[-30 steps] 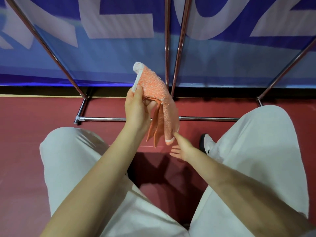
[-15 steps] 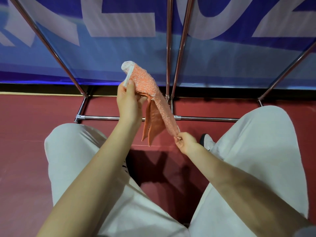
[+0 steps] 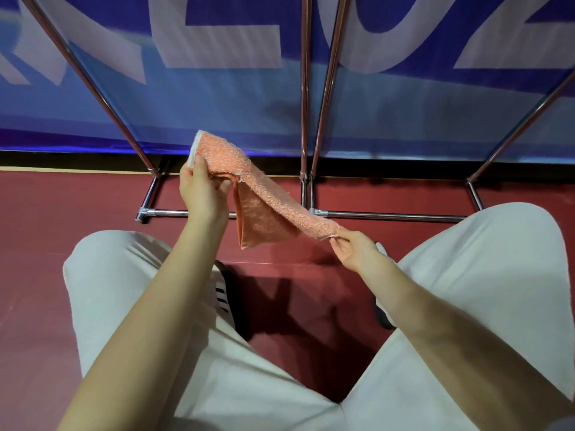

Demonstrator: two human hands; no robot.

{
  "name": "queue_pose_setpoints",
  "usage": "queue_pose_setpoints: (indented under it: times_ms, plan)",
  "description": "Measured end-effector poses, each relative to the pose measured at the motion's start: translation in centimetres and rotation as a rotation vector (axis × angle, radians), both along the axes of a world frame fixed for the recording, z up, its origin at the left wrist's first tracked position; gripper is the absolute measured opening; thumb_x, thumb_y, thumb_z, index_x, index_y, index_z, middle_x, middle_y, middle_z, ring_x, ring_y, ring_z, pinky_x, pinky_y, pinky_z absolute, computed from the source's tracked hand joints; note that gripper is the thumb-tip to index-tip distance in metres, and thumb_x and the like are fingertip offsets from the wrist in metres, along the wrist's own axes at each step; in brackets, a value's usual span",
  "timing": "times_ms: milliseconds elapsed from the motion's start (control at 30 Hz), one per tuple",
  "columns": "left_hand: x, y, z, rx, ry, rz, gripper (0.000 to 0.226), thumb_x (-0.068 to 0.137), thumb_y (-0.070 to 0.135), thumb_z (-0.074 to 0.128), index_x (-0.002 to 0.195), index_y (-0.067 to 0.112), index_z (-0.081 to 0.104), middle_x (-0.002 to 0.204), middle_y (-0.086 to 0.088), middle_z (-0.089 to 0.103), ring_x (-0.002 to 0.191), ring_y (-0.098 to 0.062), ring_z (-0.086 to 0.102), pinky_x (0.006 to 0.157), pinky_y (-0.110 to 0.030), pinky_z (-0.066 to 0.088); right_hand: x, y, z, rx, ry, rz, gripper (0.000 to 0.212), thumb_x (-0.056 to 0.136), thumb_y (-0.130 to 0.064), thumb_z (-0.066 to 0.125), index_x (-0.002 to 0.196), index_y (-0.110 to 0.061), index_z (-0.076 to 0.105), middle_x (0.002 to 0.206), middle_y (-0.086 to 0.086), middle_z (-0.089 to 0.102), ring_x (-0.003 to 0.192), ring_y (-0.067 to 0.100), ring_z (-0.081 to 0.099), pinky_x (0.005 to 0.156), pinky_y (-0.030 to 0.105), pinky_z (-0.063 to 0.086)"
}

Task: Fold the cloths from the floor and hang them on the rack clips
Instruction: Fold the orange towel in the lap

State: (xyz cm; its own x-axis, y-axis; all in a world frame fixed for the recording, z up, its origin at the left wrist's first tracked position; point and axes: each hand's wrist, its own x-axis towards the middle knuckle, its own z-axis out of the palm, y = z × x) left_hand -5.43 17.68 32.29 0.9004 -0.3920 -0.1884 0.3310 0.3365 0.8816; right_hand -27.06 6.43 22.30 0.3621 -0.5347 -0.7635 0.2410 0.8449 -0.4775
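my left hand [image 3: 202,194] grips the orange cloth [image 3: 267,209] at its upper corner, my right hand [image 3: 351,248] pinches the corner at four o'clock. folds sag between. rack [image 3: 323,104] tops and clips are cut off; my shoes hide behind my knees.

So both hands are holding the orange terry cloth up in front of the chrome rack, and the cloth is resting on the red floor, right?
Not quite. The head view shows the orange terry cloth held in the air, clear of the red floor. The left hand grips its upper end and the right hand pinches its lower corner, in front of the chrome rack.
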Motion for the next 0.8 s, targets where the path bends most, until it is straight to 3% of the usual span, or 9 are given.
queue_pose_setpoints:
  times_ms: [67,133,233,433,533,667,800]
  plan:
    - [0.6,0.4,-0.1,0.009,0.045,0.068,0.015,0.104,0.02,0.039,0.101,0.018,0.053,0.088,0.0,0.058,0.072,-0.009,0.058,0.064,-0.027,0.05,-0.2,-0.3,0.8,0.033,-0.064,0.004,0.018,0.095,-0.001,0.049,0.11,-0.006,0.059,0.095,0.006,0.064,0.097,0.015,0.059,0.101,0.027,0.042]
    - [1.2,0.9,-0.4,0.03,0.089,0.127,0.016,0.104,0.019,0.039,0.098,0.02,0.053,0.085,0.001,0.057,0.069,-0.007,0.056,0.061,-0.024,0.048,-0.3,-0.7,1.4,0.066,-0.15,-0.031,0.014,0.095,-0.003,0.051,0.099,-0.012,0.061,0.098,0.007,0.065,0.096,0.019,0.062,0.103,0.032,0.04]
    - [1.8,1.4,-0.9,0.033,0.166,0.184,0.017,0.104,0.018,0.039,0.098,0.021,0.054,0.088,0.001,0.058,0.072,-0.01,0.057,0.063,-0.024,0.049,-0.2,-1.2,1.9,0.058,-0.221,-0.053,0.018,0.094,-0.004,0.051,0.095,-0.018,0.062,0.107,0.005,0.066,0.111,0.023,0.06,0.106,0.037,0.039]
    - [3.0,2.1,-1.5,0.035,0.148,0.215,0.022,0.103,0.014,0.037,0.117,0.018,0.054,0.107,-0.003,0.061,0.099,-0.018,0.062,0.077,-0.031,0.055,-0.8,-1.3,2.5,0.008,-0.267,-0.036,0.022,0.094,-0.001,0.049,0.102,-0.017,0.062,0.107,0.009,0.066,0.102,0.022,0.063,0.083,0.035,0.048]
    - [3.1,2.0,-1.6,0.031,0.183,0.214,0.021,0.103,0.016,0.038,0.118,0.019,0.053,0.104,-0.002,0.061,0.093,-0.017,0.061,0.076,-0.031,0.054,-0.6,-0.6,2.1,-0.151,-0.131,0.144,0.022,0.092,0.002,0.048,0.096,-0.016,0.059,0.093,0.006,0.067,0.084,0.017,0.063,0.075,0.028,0.049]
    - [2.4,1.6,-1.3,-0.042,0.202,0.141,0.018,0.1,0.014,0.043,0.113,0.015,0.055,0.108,-0.007,0.063,0.093,-0.02,0.063,0.07,-0.029,0.056,-0.3,1.2,0.1,-0.527,0.32,0.536,0.022,0.085,0.004,0.057,0.084,-0.016,0.066,0.081,0.006,0.065,0.072,0.018,0.057,0.065,0.023,0.046]
    - [1.3,0.9,-0.5,-0.037,0.115,0.026,0.029,0.097,0.017,0.047,0.122,0.007,0.06,0.111,-0.01,0.064,0.093,-0.019,0.065,0.073,-0.028,0.055,-0.3,3.2,-1.2,-0.638,0.425,0.896,0.015,0.085,-0.006,0.061,0.096,-0.014,0.069,0.078,0.0,0.063,0.074,0.009,0.055,0.065,0.019,0.044]
